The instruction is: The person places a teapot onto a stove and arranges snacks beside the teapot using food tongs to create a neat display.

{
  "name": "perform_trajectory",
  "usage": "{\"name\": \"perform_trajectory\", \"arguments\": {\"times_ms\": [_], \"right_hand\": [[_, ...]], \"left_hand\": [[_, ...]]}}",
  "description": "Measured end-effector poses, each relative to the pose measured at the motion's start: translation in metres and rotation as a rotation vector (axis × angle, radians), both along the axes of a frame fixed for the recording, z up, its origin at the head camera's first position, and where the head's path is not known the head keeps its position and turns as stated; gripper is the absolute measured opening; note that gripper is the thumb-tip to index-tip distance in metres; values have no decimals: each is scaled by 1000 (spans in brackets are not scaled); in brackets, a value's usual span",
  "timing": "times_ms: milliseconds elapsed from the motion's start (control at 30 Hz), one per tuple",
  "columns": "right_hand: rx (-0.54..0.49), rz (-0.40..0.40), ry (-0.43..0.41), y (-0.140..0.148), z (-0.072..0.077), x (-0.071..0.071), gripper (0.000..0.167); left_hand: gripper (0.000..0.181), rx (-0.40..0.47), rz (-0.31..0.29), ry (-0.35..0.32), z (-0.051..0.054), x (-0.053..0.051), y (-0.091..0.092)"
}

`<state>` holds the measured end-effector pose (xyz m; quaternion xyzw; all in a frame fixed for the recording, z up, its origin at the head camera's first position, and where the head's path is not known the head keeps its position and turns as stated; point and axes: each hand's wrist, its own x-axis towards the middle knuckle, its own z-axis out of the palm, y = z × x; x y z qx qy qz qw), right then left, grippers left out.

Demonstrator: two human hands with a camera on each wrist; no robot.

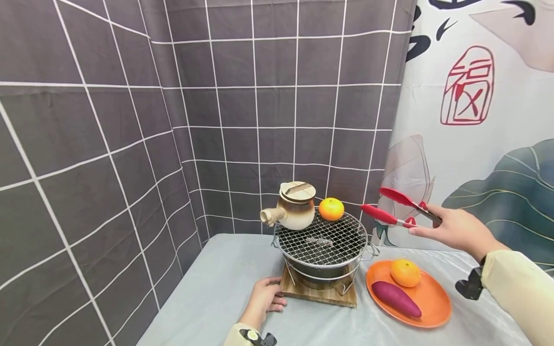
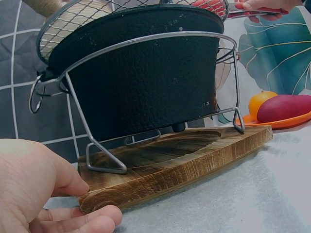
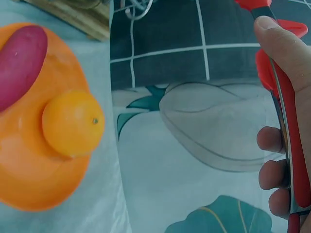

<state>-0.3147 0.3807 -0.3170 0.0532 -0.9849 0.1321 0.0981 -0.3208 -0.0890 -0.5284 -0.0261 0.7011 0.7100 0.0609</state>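
left fingers (image 2: 99,222) gripping board (image 2: 187,165), right (image 3: 273,174) round tongs (image 3: 297,145)

Cream sleeves (image 1: 515,286), black wristbands (image 1: 472,284)

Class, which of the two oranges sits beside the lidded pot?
The orange on the wire grill; the other orange lies on the plate beside the purple sweet potato.
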Motion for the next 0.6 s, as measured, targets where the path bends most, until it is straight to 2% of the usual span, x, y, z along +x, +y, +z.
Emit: {"name": "perform_trajectory", "arguments": {"times_ms": [600], "right_hand": [[29, -65, -21, 42, -32, 19, 109]], "left_hand": [[44, -2, 1, 2, 0, 1, 0]]}}
